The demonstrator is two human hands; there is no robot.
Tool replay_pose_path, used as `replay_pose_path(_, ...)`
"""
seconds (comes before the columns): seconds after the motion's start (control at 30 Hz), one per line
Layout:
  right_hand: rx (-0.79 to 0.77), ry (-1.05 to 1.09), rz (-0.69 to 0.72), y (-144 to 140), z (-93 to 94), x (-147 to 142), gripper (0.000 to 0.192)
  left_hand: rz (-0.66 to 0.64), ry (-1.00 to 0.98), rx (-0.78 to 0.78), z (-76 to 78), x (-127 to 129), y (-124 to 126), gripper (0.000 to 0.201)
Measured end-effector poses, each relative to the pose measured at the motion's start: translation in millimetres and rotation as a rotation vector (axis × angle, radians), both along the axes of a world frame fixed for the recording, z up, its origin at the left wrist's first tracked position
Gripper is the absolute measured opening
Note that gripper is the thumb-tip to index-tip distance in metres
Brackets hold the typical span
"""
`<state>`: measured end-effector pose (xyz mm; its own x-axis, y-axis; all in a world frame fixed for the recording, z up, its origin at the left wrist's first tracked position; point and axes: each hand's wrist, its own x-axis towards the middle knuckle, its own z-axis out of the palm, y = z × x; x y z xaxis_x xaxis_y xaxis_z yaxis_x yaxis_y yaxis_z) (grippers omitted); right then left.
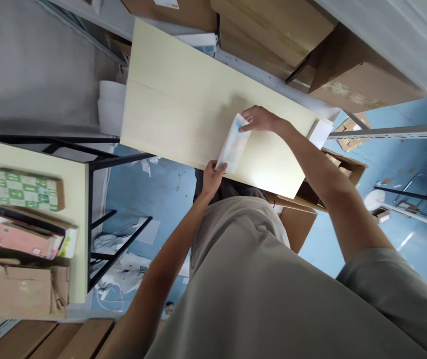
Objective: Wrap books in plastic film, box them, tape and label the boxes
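Observation:
Between my two hands is a slim, pale white and light-blue packet (233,144), held at a tilt over the cream tabletop (172,99). My left hand (213,178) grips its near end, thumb on top. At the far end, the fingers of my right hand (260,119) pinch the corner. The packet looks flat and partly see-through; what is inside, if anything, cannot be made out. A shadow from the right hand falls on the tabletop behind it.
Cardboard boxes (273,30) line the shelf beyond the table. A white stack of paper (320,132) lies at the table's right end. To the left, a second table (77,199) bears a green-checked box (26,189) and several booklets (26,237). An open carton (355,167) stands at right.

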<state>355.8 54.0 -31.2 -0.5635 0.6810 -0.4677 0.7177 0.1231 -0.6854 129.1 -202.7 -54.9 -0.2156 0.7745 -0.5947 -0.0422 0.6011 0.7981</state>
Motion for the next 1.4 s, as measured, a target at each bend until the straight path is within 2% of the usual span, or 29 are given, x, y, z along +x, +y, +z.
replay_pose_path(0.13,-0.029,-0.05,-0.147,-14.1,-28.5,-23.8,0.037,0.137,-0.056,-0.118,-15.3,-3.6,7.3,0.043)
replay_pose_path(0.2,0.003,-0.11,-0.207,-25.3,-37.8,-36.1,0.032,0.124,-0.018,-0.179,-18.7,-5.6,10.8,0.036)
replay_pose_path(0.33,0.076,-0.215,-0.325,-54.0,-45.6,-59.2,0.039,0.031,0.097,-0.283,-15.6,-14.6,16.2,0.023)
replay_pose_path(0.4,0.129,-0.212,-0.395,-71.0,-46.4,-68.3,0.042,-0.135,0.215,-0.288,-9.9,-25.0,18.4,0.025)
replay_pose_path(0.53,0.262,-0.135,-0.535,-111.0,-45.0,-71.5,0.049,-0.659,0.573,-0.215,3.5,-55.3,29.9,0.023)
replay_pose_path(0.57,0.291,-0.13,-0.584,-123.0,-43.9,-68.5,0.051,-0.744,0.64,-0.2,6.2,-62.1,35.8,0.024)
replay_pose_path(0.63,0.316,-0.131,-0.688,-149.8,-40.8,-60.4,0.051,-0.826,0.718,-0.16,9.7,-71.2,51.8,0.029)
replay_pose_path(0.73,0.247,-0.086,-0.766,-191.9,-36.9,-52.8,0.05,-0.816,0.715,-0.05,9.2,-69.6,81.6,0.036)
replay_pose_path(0.83,0.104,-0.016,-0.828,-221.3,-37.4,-59.4,0.053,-0.756,0.646,0.013,4.5,-53.9,107.4,0.041)
replay_pose_path(0.93,0.024,0.002,-0.923,-227.7,-40.4,-73.3,0.064,-0.667,0.565,-0.055,1.2,-38.8,121.1,0.043)
replay_pose_path(1.03,-0.013,-0.033,-0.986,-221.4,-37.9,-82.7,0.064,-0.624,0.499,-0.125,4.5,-34.5,125.5,0.044)
replay_pose_path(1.13,-0.013,-0.026,-1.022,-217.2,-22.9,-83.1,0.061,-0.667,0.49,-0.115,17.0,-34.7,129.7,0.038)
replay_pose_path(1.23,0.095,0.035,-1.03,-211.1,9.7,-70.0,0.061,-0.69,0.501,-0.03,40.5,-22.9,142.7,0.035)
replay_pose_path(1.33,0.357,0.058,-1.043,-188.0,65.4,-37.7,0.06,-0.712,0.419,0.22,80.3,11.3,170.1,0.034)
replay_pose_path(1.4,0.58,0.033,-1.042,-159.9,115.7,-6.8,0.06,-0.75,0.293,0.45,118.8,44.4,196.5,0.032)
